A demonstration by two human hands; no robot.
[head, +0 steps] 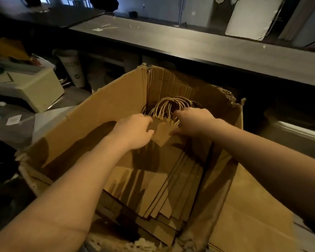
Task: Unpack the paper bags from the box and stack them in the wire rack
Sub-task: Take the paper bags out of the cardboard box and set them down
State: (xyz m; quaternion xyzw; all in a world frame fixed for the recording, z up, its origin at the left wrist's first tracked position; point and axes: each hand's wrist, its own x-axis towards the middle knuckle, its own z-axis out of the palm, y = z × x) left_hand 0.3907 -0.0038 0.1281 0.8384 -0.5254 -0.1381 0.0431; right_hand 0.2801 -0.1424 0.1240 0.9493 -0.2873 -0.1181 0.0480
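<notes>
Torn box point(107, 110) rim, paper bags point(153, 188) flat inside, left hand point(135, 131) and right hand point(193, 120) gripping their top edge, gap at right wall

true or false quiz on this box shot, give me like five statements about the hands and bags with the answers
1. The left hand and the right hand both reach into the cardboard box. True.
2. The paper bags stand upright and open in the box. False: they lie folded flat in a stack.
3. The right hand's fingers are among the bags' handles. True.
4. The left hand hangs idle outside the box. False: it holds the bags by their top edge.
5. The box's rim is neat and intact. False: its edges are torn and ragged.
</notes>
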